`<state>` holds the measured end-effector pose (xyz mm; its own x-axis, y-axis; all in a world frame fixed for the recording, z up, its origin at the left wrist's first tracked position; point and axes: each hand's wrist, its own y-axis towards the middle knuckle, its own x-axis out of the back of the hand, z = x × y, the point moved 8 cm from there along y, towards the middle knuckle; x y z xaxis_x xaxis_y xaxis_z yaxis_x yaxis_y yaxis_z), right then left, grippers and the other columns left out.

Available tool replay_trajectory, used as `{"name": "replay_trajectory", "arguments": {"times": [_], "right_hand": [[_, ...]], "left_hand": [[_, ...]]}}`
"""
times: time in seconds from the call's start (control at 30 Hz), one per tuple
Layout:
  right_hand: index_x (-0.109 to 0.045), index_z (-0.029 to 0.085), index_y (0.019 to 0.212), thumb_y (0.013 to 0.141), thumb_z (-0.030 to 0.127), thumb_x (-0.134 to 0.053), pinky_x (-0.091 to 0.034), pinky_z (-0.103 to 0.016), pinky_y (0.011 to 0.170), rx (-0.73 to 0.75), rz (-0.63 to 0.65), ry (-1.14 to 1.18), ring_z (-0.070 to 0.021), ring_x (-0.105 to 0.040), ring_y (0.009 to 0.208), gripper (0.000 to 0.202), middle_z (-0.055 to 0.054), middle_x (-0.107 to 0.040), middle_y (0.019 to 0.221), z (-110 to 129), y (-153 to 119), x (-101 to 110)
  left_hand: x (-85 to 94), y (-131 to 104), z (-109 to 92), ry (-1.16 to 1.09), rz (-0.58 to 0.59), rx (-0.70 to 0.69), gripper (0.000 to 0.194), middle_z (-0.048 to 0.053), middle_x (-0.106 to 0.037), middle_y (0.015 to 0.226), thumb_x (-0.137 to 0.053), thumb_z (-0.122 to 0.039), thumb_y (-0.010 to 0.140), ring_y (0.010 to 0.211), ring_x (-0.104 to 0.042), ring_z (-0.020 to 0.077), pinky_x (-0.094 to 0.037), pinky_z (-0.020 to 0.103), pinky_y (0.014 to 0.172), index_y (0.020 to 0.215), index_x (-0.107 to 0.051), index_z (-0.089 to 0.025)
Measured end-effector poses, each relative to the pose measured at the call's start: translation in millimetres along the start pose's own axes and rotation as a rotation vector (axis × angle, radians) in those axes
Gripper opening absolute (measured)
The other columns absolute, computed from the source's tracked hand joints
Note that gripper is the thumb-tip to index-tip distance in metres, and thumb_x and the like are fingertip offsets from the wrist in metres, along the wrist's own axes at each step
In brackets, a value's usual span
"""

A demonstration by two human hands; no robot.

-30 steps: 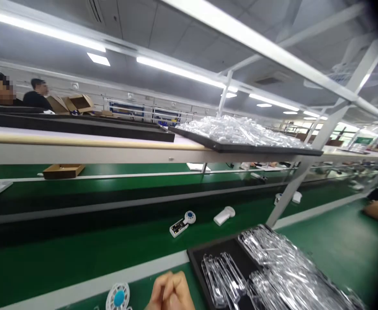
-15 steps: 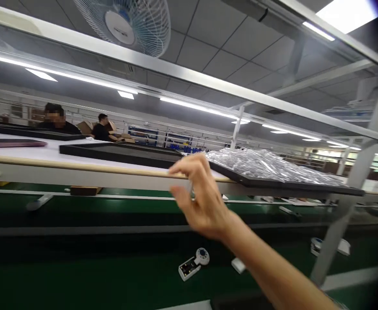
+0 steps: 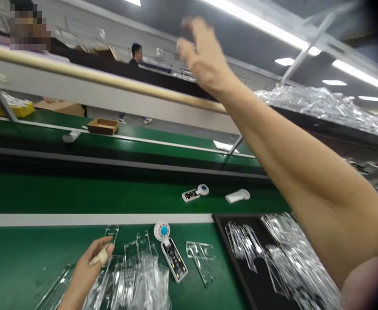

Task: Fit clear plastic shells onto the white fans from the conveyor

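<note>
My right hand (image 3: 206,60) is raised over the upper shelf's edge, near a long black tray (image 3: 166,79). Its fingers are apart, somewhat blurred, with nothing visible in them. Low at the left, my left hand (image 3: 88,262), with a wrapped finger, pinches a clear plastic frame (image 3: 112,231) above the green bench. Beside it lies a heap of similar clear plastic frames (image 3: 137,280). Right of the heap is a white device (image 3: 174,258) with a round blue-centred head and an exposed circuit board. A couple of loose clear frames (image 3: 202,258) lie next to it.
A black tray (image 3: 232,267) of clear plastic pieces stands at lower right. Another device (image 3: 192,194) and a white casing (image 3: 238,196) lie beyond the white strip. More clear pieces (image 3: 334,107) fill a tray on the shelf. Two people are in the background.
The view has tilted downward, bringing the bench, the heap and my left hand into sight. My right hand now appears higher in view, its fingers more spread and its arm stretched out.
</note>
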<state>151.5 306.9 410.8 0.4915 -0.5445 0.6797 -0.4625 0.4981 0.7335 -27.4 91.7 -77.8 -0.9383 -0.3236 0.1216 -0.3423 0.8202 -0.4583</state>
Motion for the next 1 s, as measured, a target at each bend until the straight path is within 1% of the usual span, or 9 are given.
{"name": "replay_trajectory", "arguments": {"times": [0.1,0.17,0.3,0.4,0.47,0.6,0.77,0.87,1.0], "right_hand": [[-0.044,-0.009,0.111,0.085,0.034,-0.004,-0.033,-0.026,0.078,0.105,-0.192,-0.001,-0.006,-0.047,0.095,0.064,0.008,-0.054,0.097,15.9,-65.0,38.7],[-0.055,0.002,0.097,0.093,0.022,-0.024,-0.037,-0.023,0.074,0.083,-0.123,0.103,-0.0032,-0.052,0.083,0.038,0.007,-0.054,0.087,14.2,-134.2,32.4],[-0.057,0.017,0.087,0.089,0.014,-0.043,-0.044,-0.022,0.066,-0.503,0.57,0.214,-0.0096,-0.059,0.071,0.015,0.002,-0.062,0.079,-34.3,-340.6,-64.8],[-0.056,0.018,0.079,0.085,0.012,-0.046,-0.045,-0.026,0.06,-0.719,0.729,0.164,-0.014,-0.059,0.061,0.014,-0.001,-0.062,0.071,-43.2,-477.1,-106.6],[-0.055,0.018,0.085,0.08,0.016,-0.054,-0.047,-0.033,0.063,-0.852,0.748,0.135,-0.0211,-0.06,0.072,0.005,-0.006,-0.063,0.082,-39.1,-533.4,-121.6],[-0.052,0.018,0.09,0.072,0.015,-0.059,-0.045,-0.048,0.074,-1.077,0.686,0.175,-0.0334,-0.053,0.096,0.019,-0.016,-0.058,0.099,-30.5,-578.4,-128.9],[-0.053,0.019,0.078,0.081,0.023,-0.047,-0.05,-0.038,0.066,-1.291,0.569,0.537,-0.0215,-0.06,0.071,0.008,-0.006,-0.061,0.074,-46.4,-593.4,-127.2],[-0.053,0.017,0.084,0.087,0.037,-0.039,-0.052,-0.029,0.057,-1.394,0.465,0.779,-0.0169,-0.063,0.068,0.024,-0.005,-0.064,0.075,-62.8,-584.5,-145.4],[-0.054,0.013,0.091,0.089,0.047,-0.04,-0.053,-0.028,0.065,-1.448,0.342,0.893,-0.0141,-0.064,0.074,0.037,-0.008,-0.065,0.084,-84.7,-553.8,-191.6]], "left_hand": [[-36.4,25.4,-23.7,0.06,0.095,-0.078,0.058,0.009,-0.064,0.084,-0.073,-0.056,0.055,0.082,-0.06,0.0253,-0.048,0.027,0.066,0.099,-0.06,-0.02],[-73.6,38.9,-36.9,0.112,0.172,-0.114,0.057,0.008,-0.064,0.079,-0.074,-0.052,0.056,0.074,-0.06,0.0231,-0.048,0.026,0.06,0.1,-0.06,-0.019],[-145.9,54.8,-29.9,0.268,0.337,-0.018,0.064,0.007,-0.064,0.07,-0.079,-0.045,0.051,0.058,-0.059,0.0222,-0.044,0.025,0.045,0.105,-0.06,-0.016],[-181.3,56.2,-15.7,0.349,0.473,0.022,0.054,0.006,-0.064,0.062,-0.078,-0.043,0.052,0.052,-0.057,0.0204,-0.04,0.022,0.039,0.097,-0.065,-0.017],[-190.8,54.6,-12.1,0.368,0.477,0.022,0.046,0.007,-0.064,0.064,-0.077,-0.044,0.052,0.055,-0.057,0.02,-0.04,0.021,0.039,0.088,-0.066,-0.017],[-202.1,38.1,-19.3,0.336,0.461,0.009,0.042,0.006,-0.065,0.069,-0.078,-0.042,0.053,0.06,-0.056,0.0187,-0.038,0.02,0.045,0.083,-0.064,-0.017],[-213.1,9.9,-38.5,0.152,0.473,-0.064,0.051,0.006,-0.067,0.083,-0.081,-0.035,0.051,0.077,-0.06,0.0222,-0.043,0.024,0.064,0.095,-0.063,-0.019],[-210.3,4.8,-37.5,-0.078,0.474,0.031,0.056,0.008,-0.066,0.097,-0.08,-0.035,0.055,0.09,-0.06,0.0244,-0.046,0.027,0.074,0.105,-0.061,-0.018],[-198.0,5.5,-39.0,-0.491,0.385,0.169,0.049,0.007,-0.068,0.086,-0.079,-0.035,0.056,0.084,-0.063,0.0273,-0.052,0.04,0.079,0.097,-0.06,-0.016]]}}
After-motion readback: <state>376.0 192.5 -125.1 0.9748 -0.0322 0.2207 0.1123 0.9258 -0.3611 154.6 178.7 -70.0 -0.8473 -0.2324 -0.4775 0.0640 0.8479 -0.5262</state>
